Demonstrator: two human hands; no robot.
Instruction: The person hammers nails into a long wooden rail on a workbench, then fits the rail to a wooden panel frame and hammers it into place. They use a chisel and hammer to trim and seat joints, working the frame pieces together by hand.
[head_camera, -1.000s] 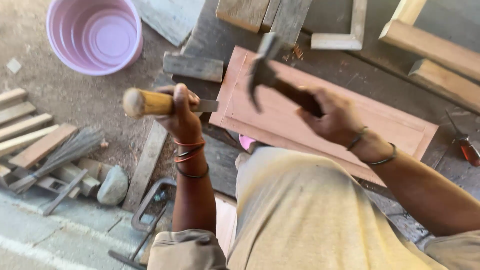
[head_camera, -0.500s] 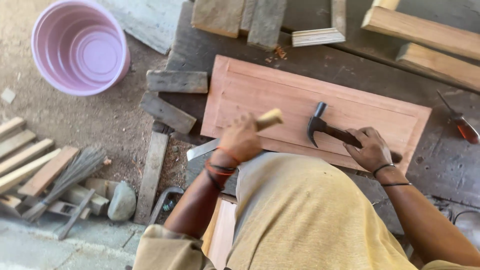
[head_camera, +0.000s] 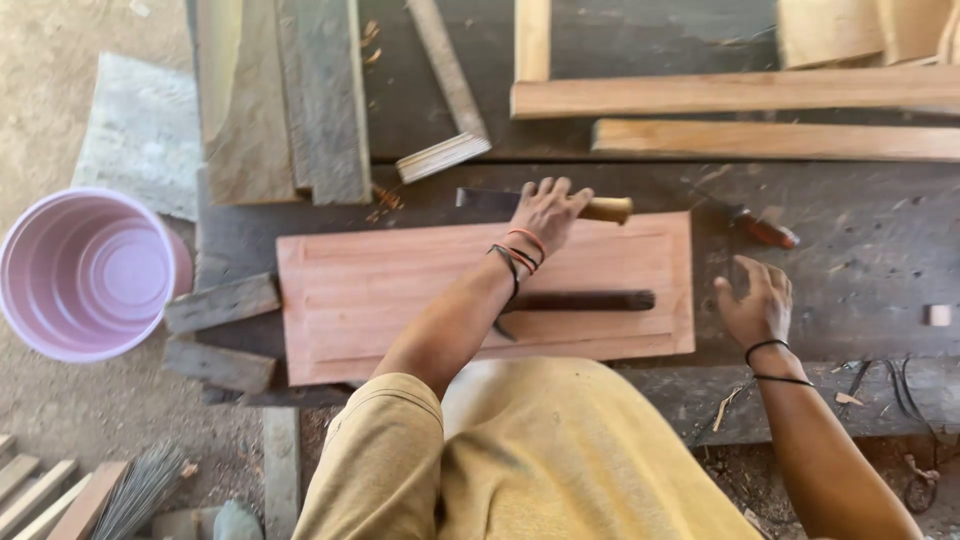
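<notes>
A reddish wooden panel (head_camera: 400, 290) lies flat across the middle of the frame on a dark, worn workbench (head_camera: 860, 260), its long edges running left to right.

The left hand (head_camera: 548, 213) reaches over the panel's upper edge, just right of centre, and rests on a chisel (head_camera: 560, 205) with a pale wooden handle. The fingers are curled over the tool where blade meets handle; whether they actually clamp it cannot be told. The handle end sticks out to the right of the hand, the dark blade to the left.

A hammer (head_camera: 585, 301) lies on the panel below that hand, its dark handle pointing right (the head is hidden behind the forearm).

The right hand (head_camera: 755, 305) hovers just off the panel's right edge, fingers loosely spread and holding nothing, near the hammer handle's end but apart from it.

A red-handled tool (head_camera: 765, 230) lies on the bench at upper right of the panel. Pale timber lengths (head_camera: 740, 95) lie across the top of the frame, grey boards (head_camera: 290, 95) at upper left. A pink bucket (head_camera: 85, 275) stands on the ground at far left.
</notes>
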